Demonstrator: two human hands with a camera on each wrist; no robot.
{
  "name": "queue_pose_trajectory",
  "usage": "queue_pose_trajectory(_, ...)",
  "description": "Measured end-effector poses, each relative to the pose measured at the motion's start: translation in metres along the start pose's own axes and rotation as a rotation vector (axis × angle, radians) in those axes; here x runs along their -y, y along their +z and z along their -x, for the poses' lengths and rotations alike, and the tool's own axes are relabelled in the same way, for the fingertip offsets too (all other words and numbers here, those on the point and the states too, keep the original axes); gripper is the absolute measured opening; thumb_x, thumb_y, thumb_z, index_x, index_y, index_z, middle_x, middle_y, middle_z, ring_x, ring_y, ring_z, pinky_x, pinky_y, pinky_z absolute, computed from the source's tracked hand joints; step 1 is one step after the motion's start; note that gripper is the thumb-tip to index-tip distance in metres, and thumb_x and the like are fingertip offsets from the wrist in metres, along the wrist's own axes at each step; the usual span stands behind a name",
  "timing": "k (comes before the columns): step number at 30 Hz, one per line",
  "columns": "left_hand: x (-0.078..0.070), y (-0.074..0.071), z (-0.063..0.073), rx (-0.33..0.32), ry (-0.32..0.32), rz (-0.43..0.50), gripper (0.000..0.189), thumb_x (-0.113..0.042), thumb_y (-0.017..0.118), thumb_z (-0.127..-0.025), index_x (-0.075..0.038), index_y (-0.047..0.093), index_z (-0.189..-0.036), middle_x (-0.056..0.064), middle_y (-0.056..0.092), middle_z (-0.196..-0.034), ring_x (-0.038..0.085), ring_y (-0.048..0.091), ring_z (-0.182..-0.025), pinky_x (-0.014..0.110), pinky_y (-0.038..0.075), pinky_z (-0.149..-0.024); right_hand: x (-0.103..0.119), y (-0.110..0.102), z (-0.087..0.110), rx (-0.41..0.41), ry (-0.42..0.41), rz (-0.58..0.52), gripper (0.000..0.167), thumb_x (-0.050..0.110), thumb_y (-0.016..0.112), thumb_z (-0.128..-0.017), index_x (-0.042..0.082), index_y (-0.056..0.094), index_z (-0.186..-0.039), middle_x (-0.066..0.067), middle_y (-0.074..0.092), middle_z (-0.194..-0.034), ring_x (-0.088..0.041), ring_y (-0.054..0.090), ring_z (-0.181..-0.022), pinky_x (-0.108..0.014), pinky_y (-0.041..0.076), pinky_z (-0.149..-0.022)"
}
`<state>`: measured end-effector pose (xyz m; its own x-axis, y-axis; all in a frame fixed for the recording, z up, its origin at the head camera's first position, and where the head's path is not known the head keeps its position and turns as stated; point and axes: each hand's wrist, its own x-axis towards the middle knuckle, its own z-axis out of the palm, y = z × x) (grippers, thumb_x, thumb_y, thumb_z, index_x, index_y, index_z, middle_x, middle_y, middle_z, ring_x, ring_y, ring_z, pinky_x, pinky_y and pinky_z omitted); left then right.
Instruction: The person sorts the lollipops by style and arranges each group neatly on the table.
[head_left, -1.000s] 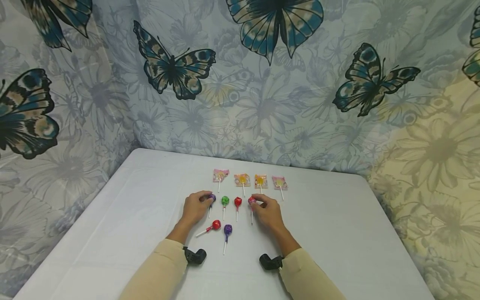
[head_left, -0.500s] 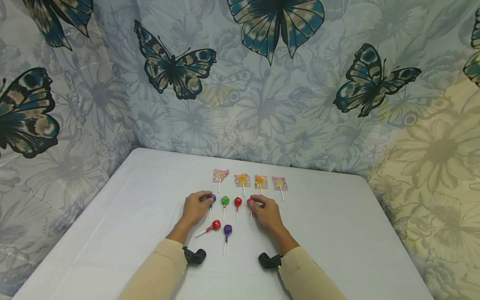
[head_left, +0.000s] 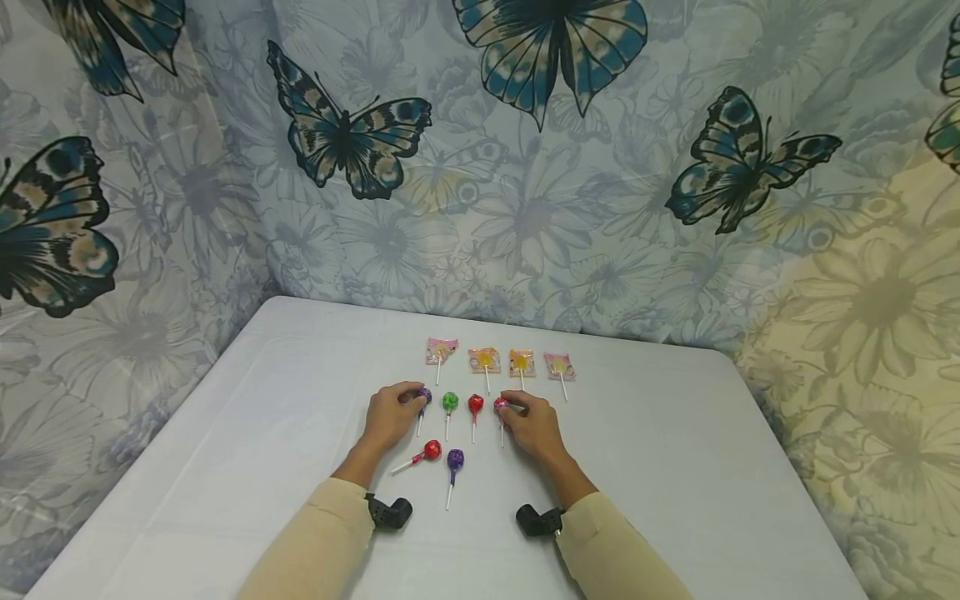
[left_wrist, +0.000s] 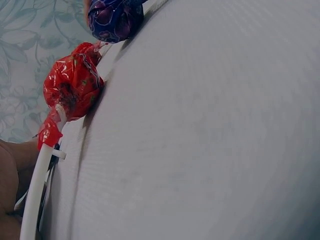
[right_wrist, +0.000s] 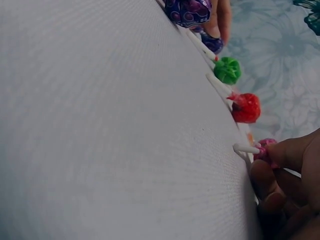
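Note:
In the head view my left hand pinches the head of a purple lollipop at the left end of a row. At the row's other end, my right hand holds a pink lollipop by its head, the stick pointing toward me. Between them lie a green lollipop and a red lollipop. The right wrist view shows thumb and fingers round the pink wrapper. Closer to me lie another red lollipop, its stick slanting left, and another purple lollipop.
Behind this row, several flat lollipops in clear printed wrappers, such as a pink one and an orange one, form a second row. All lie on a white-covered table. A butterfly-patterned wall covering stands behind its far edge.
My right hand has shifted slightly left with the pink lollipop, closer to the red one. The left hand and the other lollipops look unchanged.

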<state>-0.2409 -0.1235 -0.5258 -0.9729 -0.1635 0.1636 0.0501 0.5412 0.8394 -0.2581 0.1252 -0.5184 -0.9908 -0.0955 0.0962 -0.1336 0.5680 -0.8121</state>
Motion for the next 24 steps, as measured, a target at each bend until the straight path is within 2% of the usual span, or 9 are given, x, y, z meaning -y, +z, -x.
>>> queue_pose_trajectory(18,0.002,0.0009,-0.0003,-0.008,-0.003,-0.013,0.027,-0.011,0.071,-0.087,-0.007,0.071,-0.114,0.009,0.068,-0.105,0.024,0.059,-0.094,0.041,0.047,-0.083,-0.0025,-0.0002,0.001,-0.018,-0.013,0.024,0.025,0.012,0.068,-0.089,0.009,0.071,-0.114,-0.011,0.067,-0.114,-0.011,0.062,-0.07,-0.03,0.05,-0.066)
queue_pose_trajectory(24,0.0015,0.001,0.0011,-0.009,-0.007,-0.019,0.027,-0.011,0.071,-0.087,-0.008,0.071,-0.114,0.009,0.067,-0.103,0.024,0.058,-0.092,0.041,0.047,-0.082,-0.0022,-0.0004,0.0017,-0.012,0.005,-0.004,0.027,0.013,0.068,-0.089,0.009,0.07,-0.115,-0.01,0.066,-0.116,-0.011,0.063,-0.07,-0.029,0.05,-0.065)
